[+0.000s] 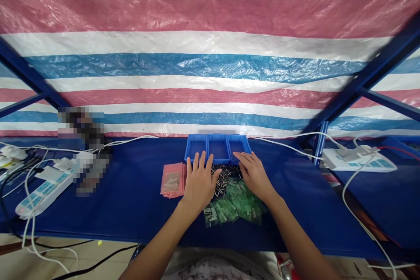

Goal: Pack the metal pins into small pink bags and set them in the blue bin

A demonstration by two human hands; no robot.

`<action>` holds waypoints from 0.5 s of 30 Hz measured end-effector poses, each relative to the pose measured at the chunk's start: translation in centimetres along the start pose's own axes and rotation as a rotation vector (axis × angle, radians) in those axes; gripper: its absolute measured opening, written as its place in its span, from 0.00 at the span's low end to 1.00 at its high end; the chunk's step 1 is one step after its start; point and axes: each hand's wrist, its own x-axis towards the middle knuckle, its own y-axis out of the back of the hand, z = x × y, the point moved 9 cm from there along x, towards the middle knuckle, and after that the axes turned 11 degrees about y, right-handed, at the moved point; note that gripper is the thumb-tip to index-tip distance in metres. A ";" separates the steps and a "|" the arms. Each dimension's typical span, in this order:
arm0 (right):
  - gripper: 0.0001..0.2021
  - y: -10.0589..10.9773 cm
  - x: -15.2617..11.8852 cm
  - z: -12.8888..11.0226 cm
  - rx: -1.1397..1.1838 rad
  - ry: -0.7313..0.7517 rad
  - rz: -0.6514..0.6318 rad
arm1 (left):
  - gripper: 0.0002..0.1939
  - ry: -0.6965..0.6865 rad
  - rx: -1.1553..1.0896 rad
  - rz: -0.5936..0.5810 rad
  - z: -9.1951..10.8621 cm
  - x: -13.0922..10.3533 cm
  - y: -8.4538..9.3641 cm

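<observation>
My left hand [199,182] is spread palm down, fingers apart, between a stack of pink packets [171,180] and a pile of small dark metal pieces [223,180]. Its fingertips reach the front of the joined blue bins [218,148]. My right hand [254,174] has its fingers extended at the front edge of the right bin, with nothing seen in it. Green-tinted plastic bags [234,203] lie in front of the dark pile, between my forearms. The pink stack has a clear bag with small pale pieces on top.
White power strips with cables stand at the left [46,190] and right [361,160] of the blue table [131,201]. Blue metal beams slope at both sides before a striped plastic sheet [210,70]. A pixelated area covers something at the left.
</observation>
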 end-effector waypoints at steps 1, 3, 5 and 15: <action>0.23 0.0 -0.1 -0.1 -0.003 0.003 -0.003 | 0.29 -0.001 0.017 -0.017 -0.1 0.3 -0.3; 0.23 0.0 -0.3 -0.3 -0.007 0.005 -0.013 | 0.29 -0.011 0.035 -0.049 -0.2 0.6 -1.0; 0.24 -0.1 -0.5 -0.5 -0.011 0.005 -0.018 | 0.30 -0.019 0.031 -0.077 -0.2 0.7 -1.5; 0.23 4.1 -2.3 -2.7 -0.013 0.019 0.128 | 0.28 -0.035 -0.063 0.033 -3.7 -0.5 3.9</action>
